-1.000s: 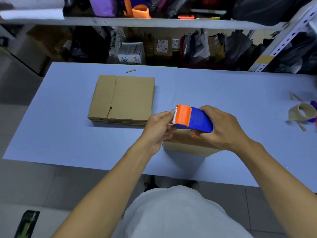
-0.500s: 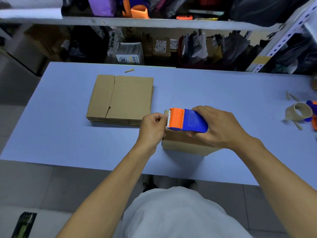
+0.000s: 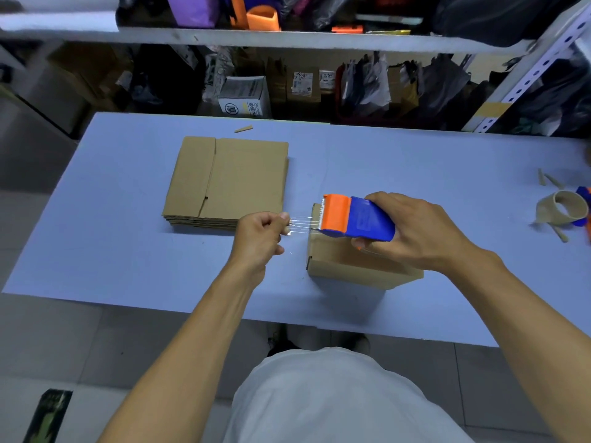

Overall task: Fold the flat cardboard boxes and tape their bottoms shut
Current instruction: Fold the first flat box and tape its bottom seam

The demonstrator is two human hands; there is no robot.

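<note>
A folded-up cardboard box (image 3: 348,266) stands on the blue table (image 3: 112,238) near its front edge. Just above the box, my right hand (image 3: 415,235) grips a blue and orange tape dispenser (image 3: 355,219), cutter end pointing left. My left hand (image 3: 260,236) is left of the box, and its fingertips pinch the free end of the clear tape (image 3: 302,224), which is stretched between my fingers and the dispenser. A stack of flat cardboard boxes (image 3: 230,180) lies further back on the left.
A spent brown tape core (image 3: 564,211) and cardboard scraps lie at the table's right edge beside another blue and orange item. A small cardboard sliver (image 3: 243,128) lies near the back edge. Crowded shelves stand behind the table.
My left hand has drawn away to the left from the dispenser, pulling out a short length of clear tape. The dispenser has dropped slightly, closer to the box.
</note>
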